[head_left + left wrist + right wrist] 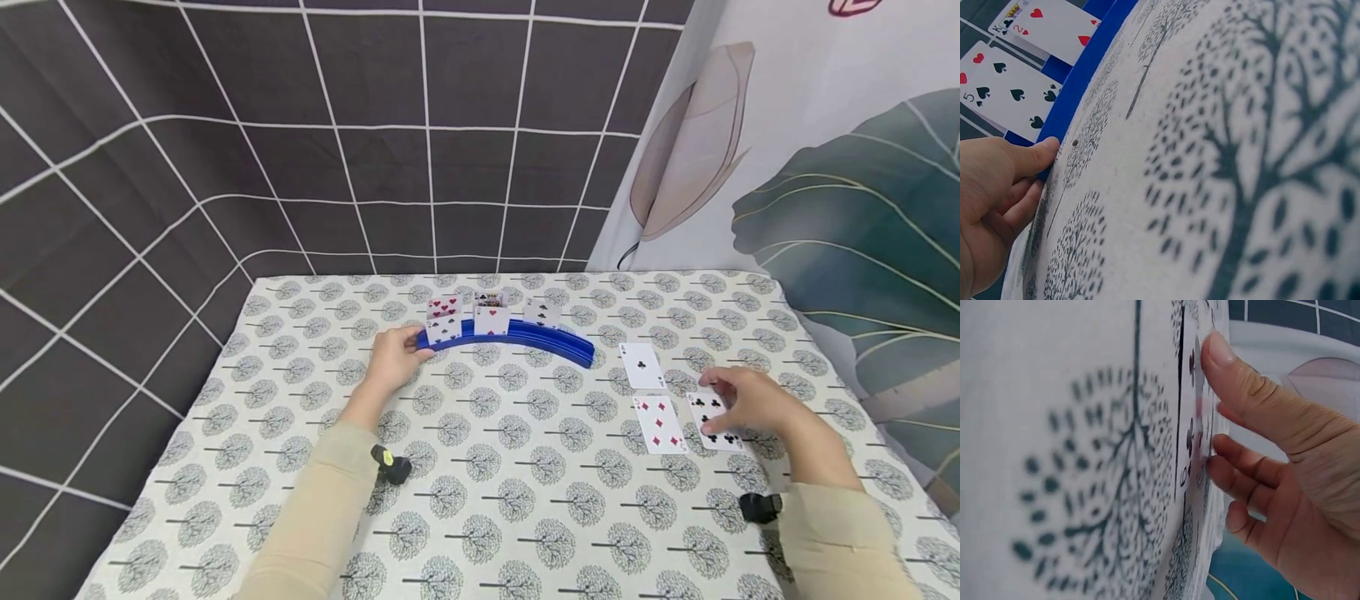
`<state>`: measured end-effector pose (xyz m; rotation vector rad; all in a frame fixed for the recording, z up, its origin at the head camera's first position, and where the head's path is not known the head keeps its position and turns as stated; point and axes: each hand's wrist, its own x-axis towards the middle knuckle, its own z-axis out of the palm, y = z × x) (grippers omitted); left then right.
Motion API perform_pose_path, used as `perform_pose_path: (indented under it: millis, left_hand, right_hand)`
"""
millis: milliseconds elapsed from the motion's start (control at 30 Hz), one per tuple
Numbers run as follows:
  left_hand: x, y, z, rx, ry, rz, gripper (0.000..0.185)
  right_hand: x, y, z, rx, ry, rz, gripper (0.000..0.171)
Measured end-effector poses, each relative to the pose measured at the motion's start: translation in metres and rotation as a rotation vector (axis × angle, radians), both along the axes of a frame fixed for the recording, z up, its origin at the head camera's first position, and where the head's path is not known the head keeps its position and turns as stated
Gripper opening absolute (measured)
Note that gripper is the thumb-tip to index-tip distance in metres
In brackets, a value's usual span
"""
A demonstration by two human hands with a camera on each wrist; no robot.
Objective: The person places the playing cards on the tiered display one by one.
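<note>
1. We note the left hand [393,357] at the left end of the blue rack [517,336], thumb and curled fingers gripping that end; the left wrist view shows the thumb [1035,156] pressed on the rack's edge [1085,75].
2. The rack is curved and sits toward the far middle of the bench [480,500]. Cards stand in it: a five of spades [1007,94] nearest the left hand, a two of hearts [1057,28] next along, with others behind that we cannot read.
3. The right hand [753,404] rests on a clubs card [712,423] lying face up at the right of the bench, fingers loosely bent, tips on the card face. The right wrist view shows fingertips [1216,350] touching the card; we cannot tell whether it is lifted.
4. Just left of that card lies a diamonds card [658,423]; beyond it, near the rack's right end, an ace of clubs [642,365].
5. The bench wears a tree-print cloth.
</note>
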<state>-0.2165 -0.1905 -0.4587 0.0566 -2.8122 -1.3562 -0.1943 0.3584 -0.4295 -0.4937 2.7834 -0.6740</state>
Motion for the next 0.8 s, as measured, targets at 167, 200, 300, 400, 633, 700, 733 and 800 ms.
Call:
perform_pose_path:
  millis: [167, 200, 300, 400, 633, 700, 733, 800]
  left_hand:
    - [0.0, -0.0005, -0.0012, -0.001, 0.011, 0.0, 0.054]
    - [0.0001, -0.0005, -0.0011, 0.0, 0.013, -0.001, 0.054]
    - [0.0007, -0.0004, -0.0008, 0.0, 0.019, -0.004, 0.054]
    - [0.001, -0.0001, -0.0007, -0.005, 0.016, -0.004, 0.054]
    - [0.0009, 0.001, 0.0007, -0.015, 0.02, -0.003, 0.054]
    - [0.0011, 0.0012, 0.0012, -0.011, 0.02, -0.003, 0.054]
    - [0.0015, 0.0013, 0.0013, -0.009, 0.019, -0.004, 0.054]
    - [0.0021, 0.0013, 0.0013, -0.013, 0.017, -0.003, 0.053]
  right_hand:
    - [0.0008, 0.0016, -0.0032, 0.003, -0.021, 0.006, 0.064]
    - [0.0006, 0.0018, -0.0037, 0.006, -0.022, 0.002, 0.063]
    - [-0.0001, 0.0022, -0.0047, 0.013, -0.026, 0.0, 0.066]
    - [-0.0005, 0.0019, -0.0053, 0.014, -0.034, -0.011, 0.071]
    - [-0.0014, 0.0014, -0.0038, 0.026, -0.037, -0.02, 0.063]
    - [-0.0016, 0.0014, -0.0036, 0.031, -0.032, -0.022, 0.059]
    - [-0.0015, 0.0013, -0.0035, 0.033, -0.029, -0.024, 0.058]
    - [-0.0014, 0.0013, -0.0033, 0.037, -0.021, -0.025, 0.056]
